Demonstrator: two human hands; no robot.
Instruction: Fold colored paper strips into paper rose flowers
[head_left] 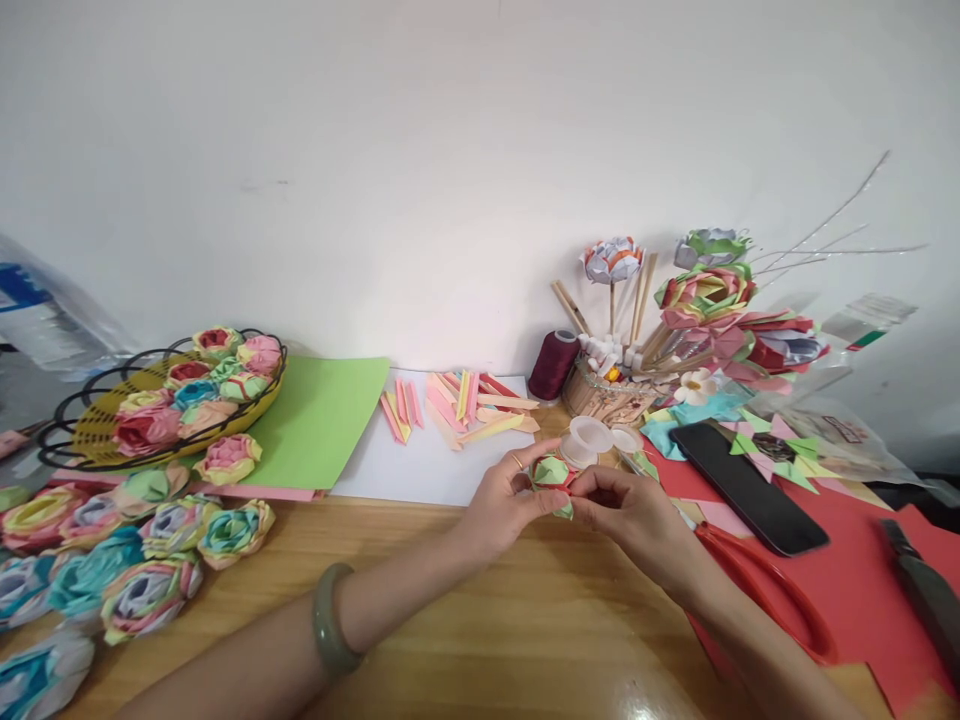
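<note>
Between both hands, just above the wooden table, is a small green and red paper flower. My left hand has its fingers closed around the flower's left side. From the right, my right hand pinches the flower's edge with thumb and fingertips; its inner fingers are partly hidden. Right behind the hands sits a small white round container. Folded paper strips in pink, yellow and red lie on a white sheet beyond my left hand.
At left, a yellow basket and the table beside it hold several paper flowers. Red-handled scissors, a black phone and red paper lie at right. A maroon thread spool stands by a stick-filled pot.
</note>
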